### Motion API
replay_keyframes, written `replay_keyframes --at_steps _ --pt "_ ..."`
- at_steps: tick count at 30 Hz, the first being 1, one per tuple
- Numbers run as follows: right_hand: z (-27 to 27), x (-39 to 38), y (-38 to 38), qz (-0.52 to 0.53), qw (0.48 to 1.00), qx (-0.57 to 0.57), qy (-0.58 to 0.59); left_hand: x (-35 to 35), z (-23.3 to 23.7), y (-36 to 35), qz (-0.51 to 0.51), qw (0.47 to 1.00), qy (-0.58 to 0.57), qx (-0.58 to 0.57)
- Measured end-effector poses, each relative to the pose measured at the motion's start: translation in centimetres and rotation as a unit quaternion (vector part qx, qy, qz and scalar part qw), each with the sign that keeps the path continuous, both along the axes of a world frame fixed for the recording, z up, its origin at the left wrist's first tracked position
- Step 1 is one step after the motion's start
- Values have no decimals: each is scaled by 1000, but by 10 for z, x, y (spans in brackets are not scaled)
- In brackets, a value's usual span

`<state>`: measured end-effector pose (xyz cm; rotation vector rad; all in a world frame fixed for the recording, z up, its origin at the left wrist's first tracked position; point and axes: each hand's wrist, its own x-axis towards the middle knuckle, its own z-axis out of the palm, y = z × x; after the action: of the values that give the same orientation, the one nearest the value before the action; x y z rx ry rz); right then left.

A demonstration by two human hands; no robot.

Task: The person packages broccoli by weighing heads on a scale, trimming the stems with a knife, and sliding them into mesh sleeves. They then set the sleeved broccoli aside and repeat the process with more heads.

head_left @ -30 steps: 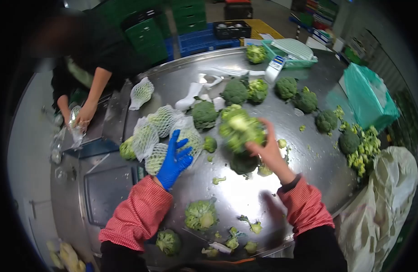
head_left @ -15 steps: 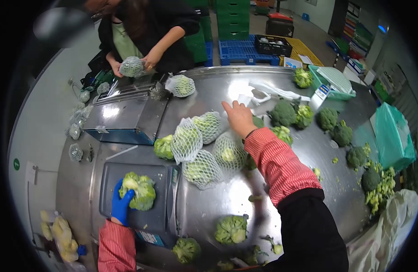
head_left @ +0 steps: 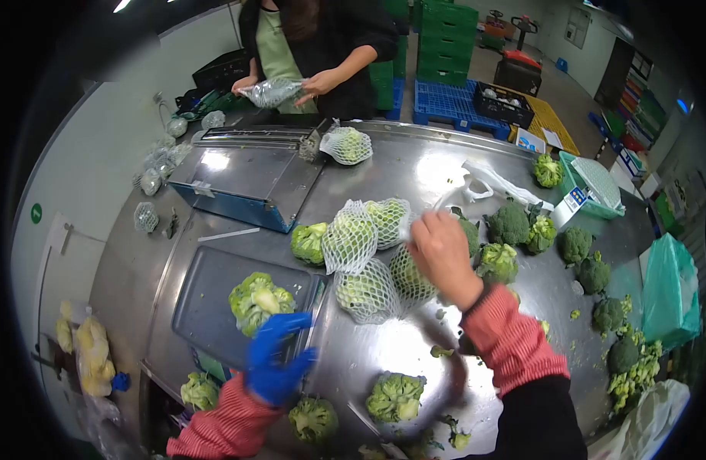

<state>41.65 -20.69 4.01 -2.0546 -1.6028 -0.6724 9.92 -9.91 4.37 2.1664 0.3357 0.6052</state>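
Note:
My left hand (head_left: 280, 359), in a blue glove, is open with fingers apart beside a trimmed broccoli head (head_left: 261, 301). That head lies stem up on the grey tray (head_left: 203, 287). My bare right hand (head_left: 446, 257) is above the netted broccoli heads (head_left: 366, 291) at mid-table. Its fingers are curled together, and a blurred whitish strip shows at the fingertips; what it is I cannot make out. A bare broccoli head (head_left: 309, 244) sits left of the netted ones. Closer to me lie two more heads, one broccoli (head_left: 397, 396) and another broccoli (head_left: 313, 420).
Across the table a person (head_left: 307, 61) holds a netted head (head_left: 275, 92) behind a metal machine (head_left: 246, 172). Dark broccoli heads (head_left: 509, 224) line the right side, near a green basket (head_left: 591, 184) and a teal bag (head_left: 671, 291). White netting (head_left: 506, 178) lies at the back.
My left hand has let go of the broccoli on the tray and moved right, opening. My right hand has drawn back towards me from the white material, fingers now curled. The view has shifted.

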Motion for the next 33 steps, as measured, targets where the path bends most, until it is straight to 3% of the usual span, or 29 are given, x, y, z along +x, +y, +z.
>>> replay_keyframes --at_steps 1,2,3,4,5,7,8,10,11,12,14,16,17,18,19,21,23,25,27,28,29,31,32,33 --pt "13 -29 -14 37 993 41 105 20 5 -18 -12 995 -18 -94" --pt "25 -54 -33 36 967 -16 251 37 8 -38 -24 981 -34 -188" --pt "30 -77 -47 56 898 -2 436 51 3 -49 -29 958 -69 -278" --pt "26 -94 -58 83 864 49 494 62 2 -56 -30 960 -61 -273" --pt "20 -110 -66 108 824 99 548 67 3 -62 -37 915 29 -400" --pt "12 -132 -80 107 774 162 603 70 18 -71 -55 867 188 -458" --pt "10 -140 -87 105 746 193 629 65 4 -74 -55 893 171 -413" --pt "13 -148 -105 41 804 87 587 54 -40 -75 -56 936 139 -319" --pt "14 -153 -114 8 827 33 561 46 -38 -78 -61 931 154 -326" --pt "3 -158 -117 31 803 33 594 38 -35 -80 -67 925 170 -333" --pt "2 -178 -119 14 811 62 582 25 -30 -84 -77 906 165 -382" --pt "-6 -196 -119 0 823 65 564 12 -22 -84 -100 786 111 -600" --pt "-8 -207 -117 0 866 77 494 4 -20 -83 -108 705 81 -696" --pt "-6 -217 -114 -5 912 85 402 -2 -41 -82 -115 666 73 -734" --pt "2 -226 -111 -8 947 89 309 -10 -49 -83 -110 537 84 -832" --pt "24 -234 -105 -48 993 42 101 -30 -84 -78 -162 482 72 -858" --pt "30 -243 -99 19 991 87 99 -52 -69 -84 -120 516 62 -846" --pt "34 -262 -99 144 953 83 255 -63 -64 -84 -59 565 46 -822" --pt "39 -282 -99 89 809 -7 581 -72 -69 -86 26 617 27 -786" --pt "39 -292 -97 53 694 -56 716 -76 -62 -80 -15 535 -22 -844" --pt "34 -299 -95 65 636 -82 764 -81 -52 -82 14 550 -69 -832" --pt "23 -307 -86 88 513 -126 844 -85 -49 -73 112 675 -140 -716" --pt "20 -308 -84 128 525 -192 819 -89 -15 -73 131 635 -129 -750" --pt "17 -305 -85 166 533 -254 790 -94 -27 -66 107 657 -107 -739"
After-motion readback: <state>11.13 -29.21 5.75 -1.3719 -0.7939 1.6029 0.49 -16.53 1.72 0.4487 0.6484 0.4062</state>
